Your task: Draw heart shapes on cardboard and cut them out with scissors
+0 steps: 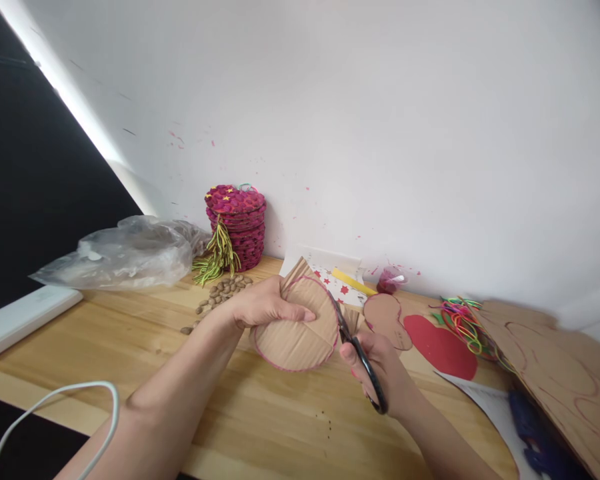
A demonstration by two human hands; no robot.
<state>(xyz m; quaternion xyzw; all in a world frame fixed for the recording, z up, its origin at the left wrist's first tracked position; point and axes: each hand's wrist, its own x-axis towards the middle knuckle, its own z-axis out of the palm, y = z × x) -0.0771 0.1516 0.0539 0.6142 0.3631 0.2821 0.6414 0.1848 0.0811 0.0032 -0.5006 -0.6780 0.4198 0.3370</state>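
Observation:
A round piece of corrugated cardboard (293,343) with a pink-purple line along its edge is held up over the table. My left hand (267,303) grips it from the left, thumb pressed on its face and the other fingers hidden behind. Black-handled scissors (367,373) are in my right hand (380,367), their blades against the cardboard's right edge at the line. A partly cut strip of cardboard (351,321) sticks out beside the blades. Another waste strip (296,270) juts up at the top left of the disc.
Behind my left hand are several brown shells or nuts (225,288), a purple woven basket (237,230) with a tassel, and a plastic bag (130,253). Rightward lie a cardboard cutout (387,317), a red paper shape (443,347), coloured cords (465,323) and a large cardboard sheet (555,373).

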